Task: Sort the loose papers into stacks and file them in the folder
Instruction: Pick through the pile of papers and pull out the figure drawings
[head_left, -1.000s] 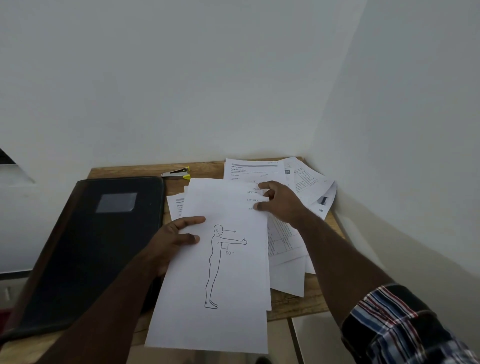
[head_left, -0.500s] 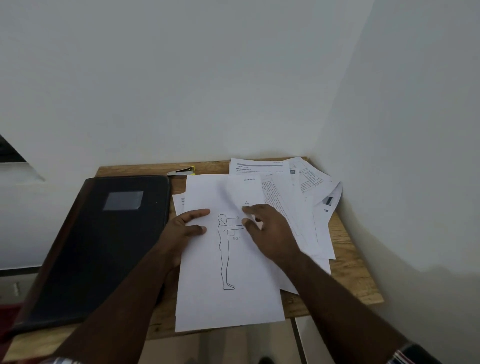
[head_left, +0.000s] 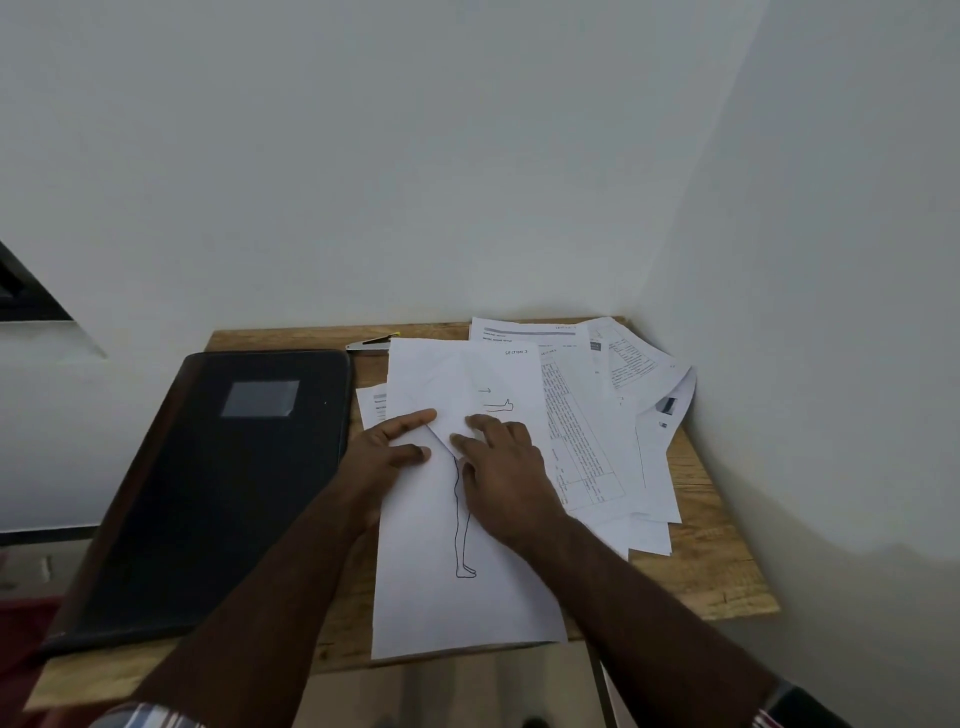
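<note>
I see left hand (head_left: 387, 449) flat, fingers straight, pressing figure sheet (head_left: 457, 597); right hand (head_left: 506, 473) flat on same sheet. Closed black folder (head_left: 218, 493) left on surface (head_left: 717, 571).

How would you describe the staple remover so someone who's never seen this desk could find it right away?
Start at the wooden desk in the corner of the white walls and look along its back edge. Between the black folder on the left and the spread of white papers, a small metal staple remover lies flat. It is the only non-paper item there, silver with a yellow tip.
</note>
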